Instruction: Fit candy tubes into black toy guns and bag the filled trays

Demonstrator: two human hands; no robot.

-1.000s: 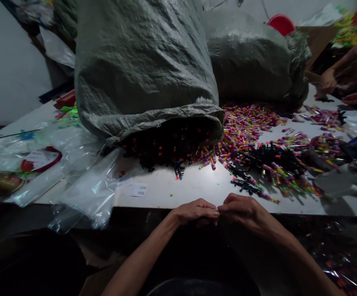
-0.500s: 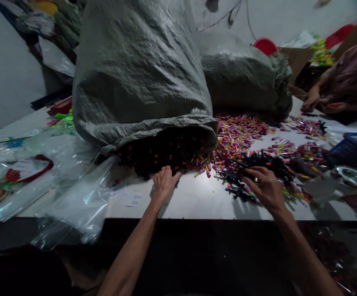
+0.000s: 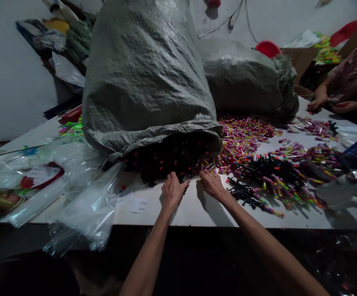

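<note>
Sack (image 3: 147, 82) grey, woven, black-filled

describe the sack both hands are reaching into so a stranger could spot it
Start at the white table. Two grey woven sacks lie on it; take the nearer sack, lying mouth toward the camera. Unlike the far sack, it spills black pieces by the left hand and right hand.

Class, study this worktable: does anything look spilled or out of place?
Yes. The grey sack lies on its side, black pieces spilling from its mouth onto the table, where both hands reach.
</note>
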